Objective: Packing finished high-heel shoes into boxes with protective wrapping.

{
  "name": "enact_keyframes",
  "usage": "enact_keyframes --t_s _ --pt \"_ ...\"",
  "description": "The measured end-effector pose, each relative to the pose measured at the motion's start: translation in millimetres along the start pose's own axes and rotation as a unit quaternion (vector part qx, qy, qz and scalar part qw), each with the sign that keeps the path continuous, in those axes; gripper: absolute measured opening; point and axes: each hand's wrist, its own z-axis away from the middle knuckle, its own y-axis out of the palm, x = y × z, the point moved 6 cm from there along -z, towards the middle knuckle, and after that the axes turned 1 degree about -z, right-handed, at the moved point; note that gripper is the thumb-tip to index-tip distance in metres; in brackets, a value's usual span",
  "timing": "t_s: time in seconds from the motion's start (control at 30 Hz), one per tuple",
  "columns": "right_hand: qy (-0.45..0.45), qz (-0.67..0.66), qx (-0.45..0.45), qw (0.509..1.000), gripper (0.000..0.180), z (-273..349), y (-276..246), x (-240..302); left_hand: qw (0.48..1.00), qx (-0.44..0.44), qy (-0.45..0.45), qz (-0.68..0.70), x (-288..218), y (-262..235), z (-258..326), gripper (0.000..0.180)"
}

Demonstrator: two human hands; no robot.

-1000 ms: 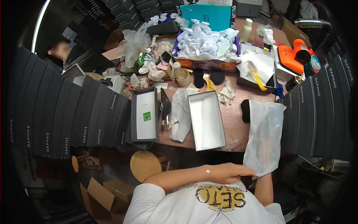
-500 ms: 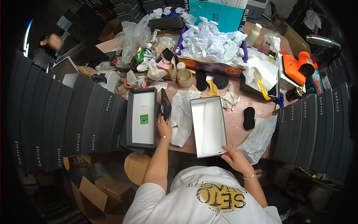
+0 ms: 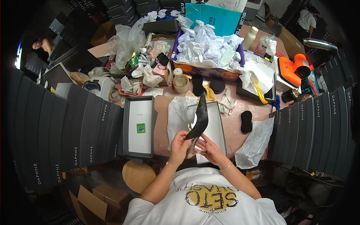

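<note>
A black high-heeled shoe (image 3: 199, 119) is held up over the near end of an open grey shoebox (image 3: 217, 127) on the pink table. My left hand (image 3: 179, 143) grips the shoe's lower end from the left. My right hand (image 3: 208, 148) holds it from the right, by the thin heel. White tissue paper (image 3: 178, 116) lies just left of the box. The box's lid (image 3: 139, 127) lies further left, inside up, with a small green sticker.
Rows of stacked dark shoeboxes (image 3: 75, 131) flank the table on both sides. A bin of crumpled white paper (image 3: 207, 48), an orange tool (image 3: 296, 69), a white plastic bag (image 3: 256, 144), black pads (image 3: 246, 121) and clutter fill the far side. A round wooden stool (image 3: 138, 175) stands below.
A white bag held at the right a second ago now lies on the table. The left hand took the black shoe from between lid and box; both hands now hold it.
</note>
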Motion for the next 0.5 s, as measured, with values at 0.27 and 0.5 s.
enact_keyframes --t_s 0.27,0.5 --pt "-0.142 -0.029 -0.048 0.988 0.059 57.7 -13.0 49.8 0.9 0.277 0.031 -0.335 -21.0 47.3 -40.4 0.031" --pt "-0.123 0.028 -0.16 0.979 0.066 130.7 -22.5 67.2 0.84 0.124 -0.085 -0.521 46.3 -91.6 -244.5 0.034"
